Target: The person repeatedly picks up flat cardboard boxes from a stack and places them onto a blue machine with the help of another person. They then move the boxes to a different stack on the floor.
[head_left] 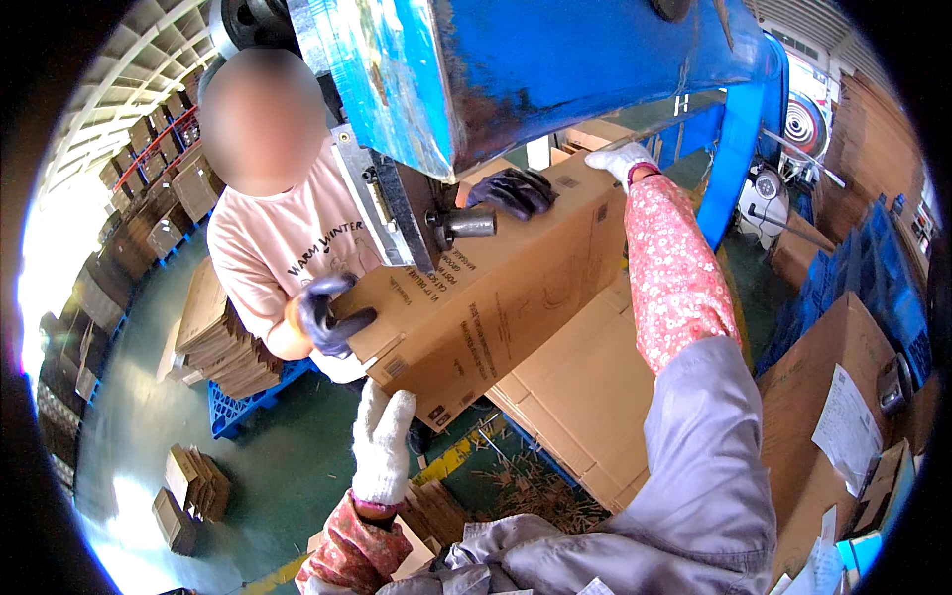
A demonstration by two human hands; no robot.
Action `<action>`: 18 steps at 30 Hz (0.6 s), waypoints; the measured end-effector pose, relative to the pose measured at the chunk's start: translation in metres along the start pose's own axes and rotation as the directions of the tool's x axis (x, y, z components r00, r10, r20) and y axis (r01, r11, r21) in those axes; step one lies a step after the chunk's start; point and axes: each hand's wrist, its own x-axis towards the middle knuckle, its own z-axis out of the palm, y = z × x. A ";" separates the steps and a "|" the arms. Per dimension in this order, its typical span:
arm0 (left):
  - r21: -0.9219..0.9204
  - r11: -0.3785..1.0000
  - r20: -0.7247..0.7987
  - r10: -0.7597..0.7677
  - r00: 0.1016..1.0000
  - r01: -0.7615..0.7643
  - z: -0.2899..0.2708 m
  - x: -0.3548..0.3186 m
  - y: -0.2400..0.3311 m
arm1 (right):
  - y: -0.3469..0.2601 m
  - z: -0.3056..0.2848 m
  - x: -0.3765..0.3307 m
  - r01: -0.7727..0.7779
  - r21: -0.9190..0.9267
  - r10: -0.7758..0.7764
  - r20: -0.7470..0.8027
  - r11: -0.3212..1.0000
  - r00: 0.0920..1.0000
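A long brown cardboard box (516,327) with dark print lies slantwise before me, under a blue machine arm. My left hand (385,446), in a white glove, is at its near left corner. The fingers point up, thumb apart from them, by the box edge. At the far right end, my right hand (620,161), also white-gloved, grips the box with its fingers over the top edge. Across from me a co-worker's dark-gloved hand (332,315) holds the left end. The co-worker's other dark glove (511,192) rests on the top behind the metal post (466,224).
The blue machine arm (595,59) hangs over the box. Beneath lies a stack of flat cardboard (575,382). Cardboard scraps (535,486) litter the floor. Folded cartons (218,332) sit on a blue pallet (248,402) at left. A large carton (823,397) stands at right.
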 end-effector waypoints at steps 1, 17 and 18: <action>0.006 1.000 0.002 -0.006 1.000 0.006 -0.001 -0.001 -0.001 | 0.007 0.003 0.005 0.004 0.011 -0.004 0.003 1.000 1.000; -0.304 0.863 -0.137 -0.459 0.878 0.404 -0.094 -0.090 -0.124 | 0.180 0.061 -0.062 -0.521 0.643 0.607 0.109 0.561 0.787; -0.341 0.823 -0.179 -0.531 0.828 0.454 -0.106 -0.107 -0.127 | 0.154 0.089 -0.094 -0.563 0.694 0.595 0.238 0.449 0.768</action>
